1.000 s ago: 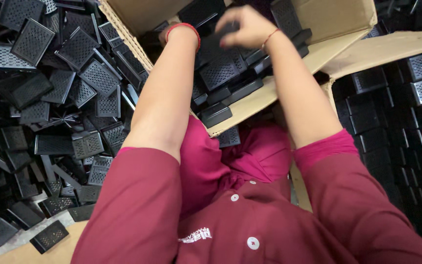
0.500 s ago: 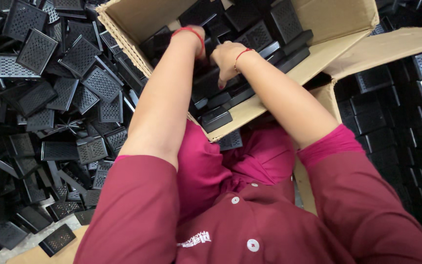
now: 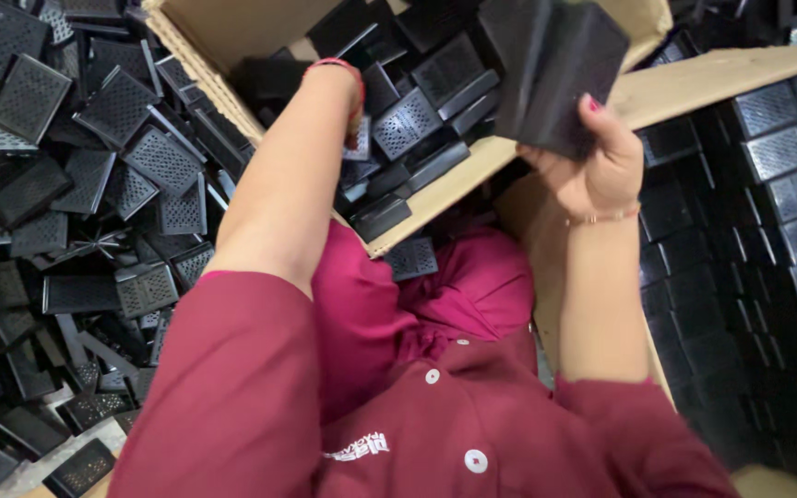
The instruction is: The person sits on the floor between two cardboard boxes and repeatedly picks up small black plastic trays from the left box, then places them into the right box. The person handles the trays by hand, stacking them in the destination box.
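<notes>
Right hand (image 3: 592,171) grips black stack (image 3: 555,69); left hand (image 3: 354,92), mostly hidden, in box (image 3: 205,37).

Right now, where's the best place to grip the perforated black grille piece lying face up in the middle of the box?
Probably across its two long edges, coming from above. The grille piece lies tilted, mesh face up, in the cardboard box; neighbours crowd its ends. The left hand is already close.

Right hand (image 3: 592,171) lifts black parts (image 3: 555,69) (stacked) above cardboard box (image 3: 232,32).
</notes>
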Tool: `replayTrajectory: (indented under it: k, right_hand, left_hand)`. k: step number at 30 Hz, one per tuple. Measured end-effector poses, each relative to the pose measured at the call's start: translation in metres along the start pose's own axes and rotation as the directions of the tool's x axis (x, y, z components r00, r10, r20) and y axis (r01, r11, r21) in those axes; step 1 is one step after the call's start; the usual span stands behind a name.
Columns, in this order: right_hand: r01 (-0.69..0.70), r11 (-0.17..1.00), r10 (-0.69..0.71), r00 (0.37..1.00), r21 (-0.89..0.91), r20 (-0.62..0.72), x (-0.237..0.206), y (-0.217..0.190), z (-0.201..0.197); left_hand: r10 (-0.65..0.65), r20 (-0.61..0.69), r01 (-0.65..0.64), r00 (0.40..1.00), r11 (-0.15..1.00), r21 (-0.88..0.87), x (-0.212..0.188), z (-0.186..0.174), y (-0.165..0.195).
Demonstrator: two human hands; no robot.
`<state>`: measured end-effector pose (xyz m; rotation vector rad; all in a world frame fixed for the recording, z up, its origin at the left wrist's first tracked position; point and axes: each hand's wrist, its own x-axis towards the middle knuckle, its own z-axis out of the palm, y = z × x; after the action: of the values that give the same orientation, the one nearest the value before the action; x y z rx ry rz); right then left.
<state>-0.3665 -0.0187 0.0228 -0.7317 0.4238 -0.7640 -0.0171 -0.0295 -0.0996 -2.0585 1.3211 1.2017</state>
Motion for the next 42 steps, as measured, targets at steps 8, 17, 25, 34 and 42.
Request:
replayTrajectory:
  k: [8, 17, 25, 34, 42]
  right_hand:
    - [-0.016, 0.973, 0.04, 0.994, 0.231, -0.101, -0.063, 0.03, -0.017]
    - [0.13, 0.961, -0.092, 0.983, 0.245, -0.161, -0.086, 0.024, -0.001]
    - [0.424, 0.896, -0.408, 0.903, 0.128, -0.136, -0.058, 0.036, 0.034]
    - [0.453, 0.874, -0.466, 0.884, -0.176, -0.039, -0.052, 0.086, 0.06]
    - [0.64, 0.354, -0.527, 0.739, -0.682, 0.419, -0.058, 0.09, 0.036]
  left_hand:
    - [0.218, -0.13, -0.204, 0.967, 0.972, 0.113, -0.053, 0.014, 0.02]
    - [0.651, -0.635, -0.908, 0.417, 0.259, -0.33, -0.092, 0.003, 0.037]
    - [0.484, -0.805, -0.937, 0.343, 0.231, -0.261, -0.151, 0.054, 0.099]
    - [0.285, -0.892, -0.935, 0.351, 0.064, -0.348, -0.161, 0.065, 0.096]
    - [0.835, -0.537, -0.988, 0.123, 0.05, -0.148, -0.172, 0.069, 0.037]
